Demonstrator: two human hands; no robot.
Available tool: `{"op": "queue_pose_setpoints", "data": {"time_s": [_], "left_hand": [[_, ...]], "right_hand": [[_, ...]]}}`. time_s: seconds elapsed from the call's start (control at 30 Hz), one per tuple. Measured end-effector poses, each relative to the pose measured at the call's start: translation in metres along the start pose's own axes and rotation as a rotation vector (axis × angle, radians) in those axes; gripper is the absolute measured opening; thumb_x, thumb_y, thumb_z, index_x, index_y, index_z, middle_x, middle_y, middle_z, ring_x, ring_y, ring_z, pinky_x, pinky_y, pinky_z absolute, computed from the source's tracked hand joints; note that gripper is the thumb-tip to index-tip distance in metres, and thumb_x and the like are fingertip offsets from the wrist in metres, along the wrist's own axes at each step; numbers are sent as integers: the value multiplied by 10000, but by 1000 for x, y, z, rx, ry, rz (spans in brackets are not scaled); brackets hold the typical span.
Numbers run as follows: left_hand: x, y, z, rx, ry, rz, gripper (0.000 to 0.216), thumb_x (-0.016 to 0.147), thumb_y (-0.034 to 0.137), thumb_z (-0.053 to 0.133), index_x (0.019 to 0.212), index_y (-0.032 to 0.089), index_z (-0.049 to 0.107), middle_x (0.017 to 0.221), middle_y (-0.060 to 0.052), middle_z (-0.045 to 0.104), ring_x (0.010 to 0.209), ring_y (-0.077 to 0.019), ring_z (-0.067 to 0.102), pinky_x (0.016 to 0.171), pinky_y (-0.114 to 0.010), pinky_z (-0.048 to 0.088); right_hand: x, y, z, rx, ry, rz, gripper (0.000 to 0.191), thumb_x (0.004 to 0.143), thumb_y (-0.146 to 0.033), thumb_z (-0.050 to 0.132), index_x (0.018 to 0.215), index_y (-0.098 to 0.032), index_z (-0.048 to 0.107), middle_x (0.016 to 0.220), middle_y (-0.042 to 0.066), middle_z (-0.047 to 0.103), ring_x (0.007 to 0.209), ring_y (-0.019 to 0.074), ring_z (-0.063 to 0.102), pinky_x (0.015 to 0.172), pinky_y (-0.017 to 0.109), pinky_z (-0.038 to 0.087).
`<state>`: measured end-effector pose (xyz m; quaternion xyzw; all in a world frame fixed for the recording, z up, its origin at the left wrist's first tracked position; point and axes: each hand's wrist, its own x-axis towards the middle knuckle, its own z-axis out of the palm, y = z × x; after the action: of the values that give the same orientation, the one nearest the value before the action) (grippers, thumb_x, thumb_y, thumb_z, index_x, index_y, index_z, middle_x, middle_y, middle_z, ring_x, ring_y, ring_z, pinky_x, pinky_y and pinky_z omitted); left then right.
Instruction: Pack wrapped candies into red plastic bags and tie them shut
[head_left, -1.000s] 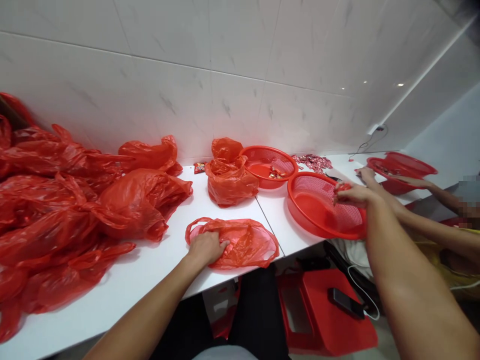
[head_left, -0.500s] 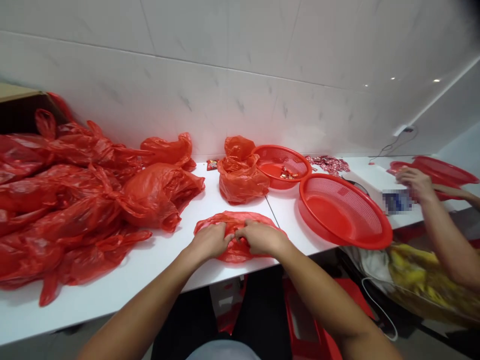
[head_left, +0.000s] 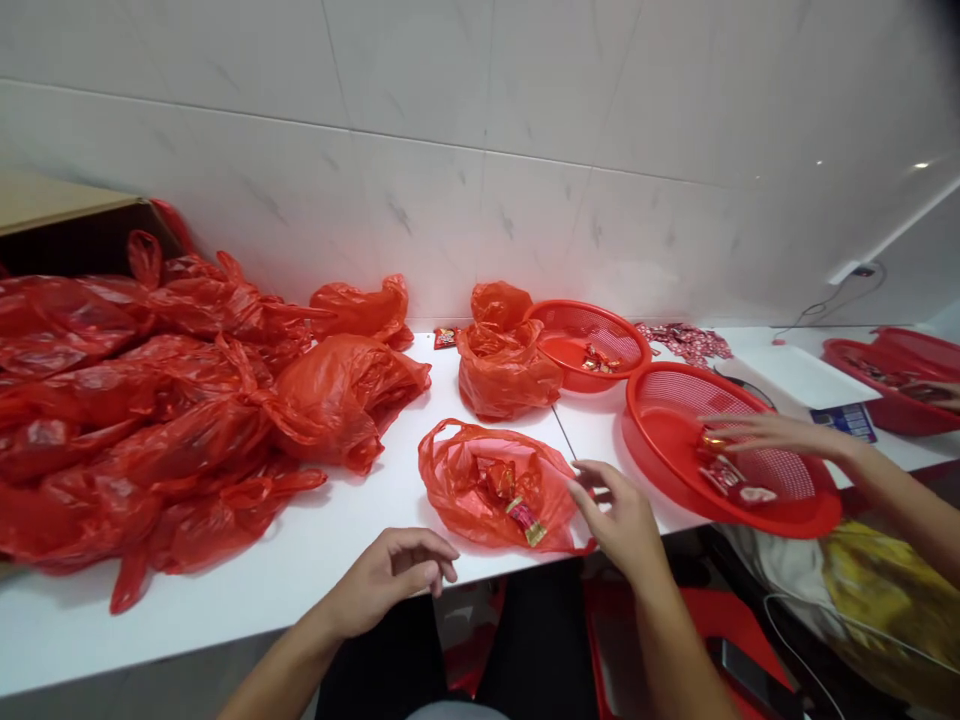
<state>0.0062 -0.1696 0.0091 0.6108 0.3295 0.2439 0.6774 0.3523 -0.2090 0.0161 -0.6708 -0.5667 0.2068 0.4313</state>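
A red plastic bag (head_left: 501,487) lies open on the white counter (head_left: 315,545) in front of me, with a few wrapped sweets (head_left: 517,500) inside. My left hand (head_left: 394,572) hovers at the counter's front edge, just left of the bag, fingers loosely curled and holding nothing. My right hand (head_left: 619,515) is at the bag's right edge, fingers spread, empty. To the right, another person's hand (head_left: 776,433) reaches into a large red mesh basket (head_left: 675,400) that holds a few wrapped sweets (head_left: 724,470).
A heap of filled red bags (head_left: 150,390) covers the counter's left side, with a cardboard box (head_left: 52,205) behind. A knotted red bag (head_left: 502,360) and a second basket (head_left: 581,335) stand at the back. More red baskets (head_left: 892,375) sit far right. Red stools stand below.
Both my hands have let go of the bag and drawn back. The bag now lies open with sweets showing. Another person's hand has reached into the near basket, which now holds sweets.
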Motion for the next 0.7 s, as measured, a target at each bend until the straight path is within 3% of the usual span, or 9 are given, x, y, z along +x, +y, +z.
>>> {"op": "queue_pose_setpoints", "data": {"time_s": [0.1,0.17,0.27,0.33,0.4,0.47,0.53,0.57,0.7], "left_hand": [[2,-32,-7,3,214,9,397,910,540,731,1052,169,733,900,-82,731,772,-183,659,767,-333,543],[8,-41,-5,-34,314,30,407,918,576,697,979,174,681,821,-45,665,726,-168,616,723,-320,525],[20,-41,3,-41,526,13,459,914,655,629,878,204,550,716,15,537,633,-142,541,621,-282,484],[32,-33,8,73,723,15,468,909,677,596,963,216,535,815,-7,573,709,-166,588,641,-288,510],[47,-17,9,243,864,81,562,887,665,617,1208,214,517,1111,-91,625,978,-229,647,774,-330,563],[63,6,6,378,876,161,798,864,610,678,1478,225,344,1386,-153,546,1239,-274,592,963,-389,546],[76,33,3,436,794,178,952,878,515,710,1608,248,161,1393,-141,577,1283,-267,593,1091,-436,478],[78,47,3,446,748,177,940,895,465,705,1628,253,157,1319,-114,631,1242,-254,624,1112,-444,459],[52,96,18,420,604,282,556,941,366,679,1470,246,554,1130,-58,713,1049,-208,687,1043,-386,511]], "right_hand": [[-32,25,0,-97,219,182,516,888,-643,660,1171,-210,653,825,38,691,712,243,689,666,358,569],[-46,37,5,-159,187,261,522,850,-687,681,1095,-226,665,747,17,666,658,249,677,628,359,554],[-55,43,13,-248,43,239,455,889,-690,628,770,-253,671,646,15,614,602,246,634,589,360,520],[-54,38,14,-225,50,160,495,943,-655,574,662,-252,629,654,28,602,597,230,611,590,356,519],[-49,27,12,-129,117,79,462,957,-617,589,698,-241,666,775,56,648,679,231,646,628,352,553],[-42,12,9,-25,164,11,401,928,-583,660,745,-233,725,955,95,692,851,257,696,733,369,596],[-39,-5,5,47,180,-48,351,905,-540,711,738,-236,763,1127,125,702,1051,296,693,894,424,596],[-39,-12,2,79,184,-68,326,902,-517,724,736,-241,777,1210,134,698,1135,316,674,964,460,576],[-59,-24,-23,245,234,-77,246,894,-467,738,760,-271,799,1507,115,588,1330,396,584,1052,589,522]]}}
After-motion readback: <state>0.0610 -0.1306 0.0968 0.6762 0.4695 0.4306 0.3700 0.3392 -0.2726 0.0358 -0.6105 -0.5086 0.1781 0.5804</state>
